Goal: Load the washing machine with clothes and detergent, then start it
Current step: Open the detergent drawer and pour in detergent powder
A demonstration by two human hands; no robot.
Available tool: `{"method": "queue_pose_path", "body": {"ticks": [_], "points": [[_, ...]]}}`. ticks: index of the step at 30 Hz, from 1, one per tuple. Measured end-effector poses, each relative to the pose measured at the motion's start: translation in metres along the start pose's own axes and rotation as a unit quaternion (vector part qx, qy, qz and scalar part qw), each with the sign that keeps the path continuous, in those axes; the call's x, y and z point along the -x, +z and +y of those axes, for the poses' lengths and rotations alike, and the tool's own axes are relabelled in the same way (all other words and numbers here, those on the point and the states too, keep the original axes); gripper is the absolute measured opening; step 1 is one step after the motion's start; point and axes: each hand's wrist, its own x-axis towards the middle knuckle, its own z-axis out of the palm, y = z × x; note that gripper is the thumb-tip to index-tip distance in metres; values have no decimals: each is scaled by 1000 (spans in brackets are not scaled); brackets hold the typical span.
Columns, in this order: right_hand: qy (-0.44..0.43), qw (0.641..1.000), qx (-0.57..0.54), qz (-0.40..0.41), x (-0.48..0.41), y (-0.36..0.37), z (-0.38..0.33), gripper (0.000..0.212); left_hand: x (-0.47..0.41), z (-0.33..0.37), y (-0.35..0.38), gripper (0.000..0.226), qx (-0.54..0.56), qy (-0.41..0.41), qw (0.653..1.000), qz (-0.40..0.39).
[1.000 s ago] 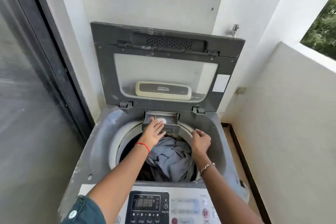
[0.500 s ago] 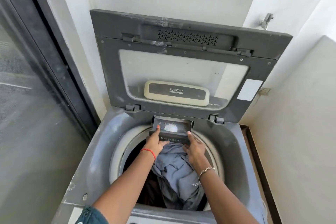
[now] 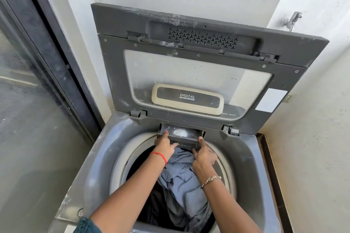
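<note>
Closing the detergent drawer

Our left hand [image 3: 164, 145] and right hand [image 3: 203, 154] grip the powder-filled drawer [image 3: 180, 135] at the tub's back edge, above the clothes [image 3: 181, 178]; we should push evenly, keeping it level.

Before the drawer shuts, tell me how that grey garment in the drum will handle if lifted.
The grey garment lies crumpled in folds, so probably floppy and light. It drapes over dark clothes, so lifting may drag them.
</note>
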Motion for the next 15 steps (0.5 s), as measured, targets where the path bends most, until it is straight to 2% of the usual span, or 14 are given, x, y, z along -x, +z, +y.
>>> {"method": "queue_pose_path", "body": {"ticks": [3,9,15], "points": [[-5,999,-39,-20,1,5,-3,23,5,8,4,53,-6,-6,1000,-5],[17,996,-82,-42,-6,17,-13,26,10,20,21,52,125,-32,991,44],[38,993,-112,-23,-2,20,-11,30,9,8,20,50,43,-14,998,43]]}}
